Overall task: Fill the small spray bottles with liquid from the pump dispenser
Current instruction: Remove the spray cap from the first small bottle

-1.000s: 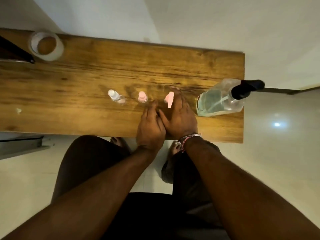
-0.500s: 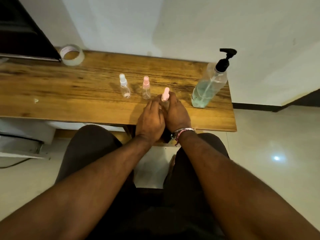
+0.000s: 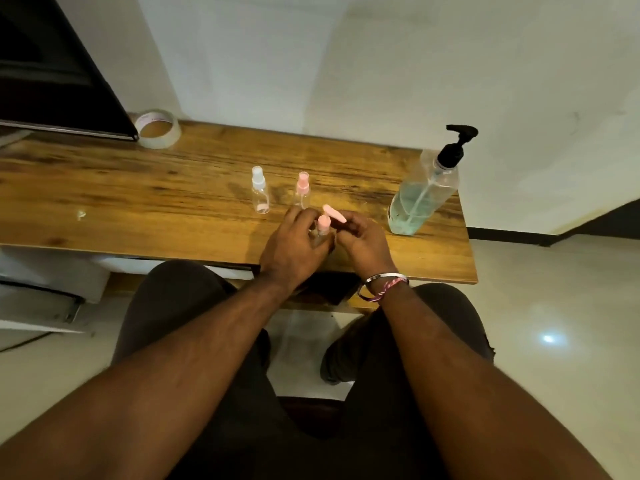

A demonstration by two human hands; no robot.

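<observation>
Three small clear spray bottles are on the wooden table (image 3: pixel 138 202). My left hand (image 3: pixel 294 245) grips the nearest one, a pink-topped spray bottle (image 3: pixel 323 226), near the table's front edge. My right hand (image 3: pixel 360 237) pinches its pink cap (image 3: pixel 334 214), lifted off and tilted to the right of the bottle's pink nozzle. Behind stand a white-topped spray bottle (image 3: pixel 259 195) and another pink-topped spray bottle (image 3: pixel 303 189), both capped and upright. The pump dispenser (image 3: pixel 424 192), clear with pale green liquid and a black pump, stands at the table's right end.
A roll of clear tape (image 3: pixel 157 129) lies at the back left by a dark screen (image 3: pixel 52 74). The wall runs close behind the table. My knees are under the front edge, and tiled floor (image 3: pixel 554 323) lies to the right.
My right hand has pulled the pink cap off the near bottle and moved it right. My hands have parted slightly. The head camera has tilted up, showing more wall.
</observation>
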